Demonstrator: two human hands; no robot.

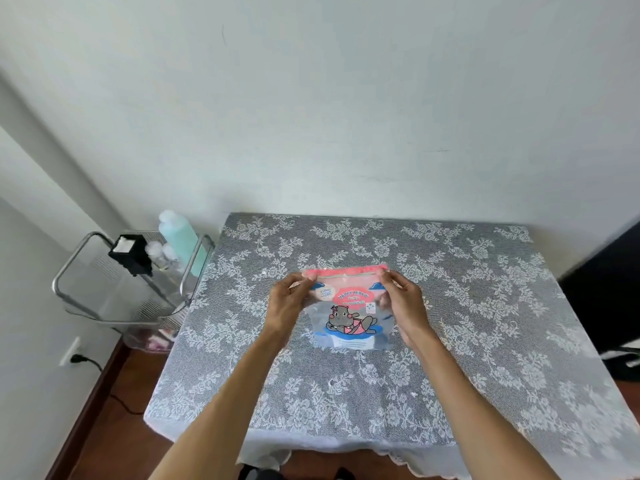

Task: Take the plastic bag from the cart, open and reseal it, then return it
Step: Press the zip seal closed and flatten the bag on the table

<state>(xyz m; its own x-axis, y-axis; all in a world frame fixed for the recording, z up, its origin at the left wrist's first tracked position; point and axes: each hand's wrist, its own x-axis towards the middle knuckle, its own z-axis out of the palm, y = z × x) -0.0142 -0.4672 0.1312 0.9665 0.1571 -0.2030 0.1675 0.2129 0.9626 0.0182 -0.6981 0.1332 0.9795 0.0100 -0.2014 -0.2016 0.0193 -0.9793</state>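
A clear plastic bag [348, 311] with a pink zip strip along its top and a cartoon hippo print is held above the middle of the table. My left hand [289, 303] pinches the bag's top left corner. My right hand [401, 301] pinches the top right corner. The bag hangs flat between both hands, printed side facing me, and looks empty. I cannot tell whether the zip strip is sealed. The metal-framed cart [104, 289] stands to the left of the table.
The table [485, 341] wears a grey lace floral cloth and stands against a white wall. On the cart are a black box [130, 254], a mint green bottle [180, 237] and small clear bottles. A dark object [609, 289] is at the right edge. A wall socket with a black cable [78, 356] sits low left.
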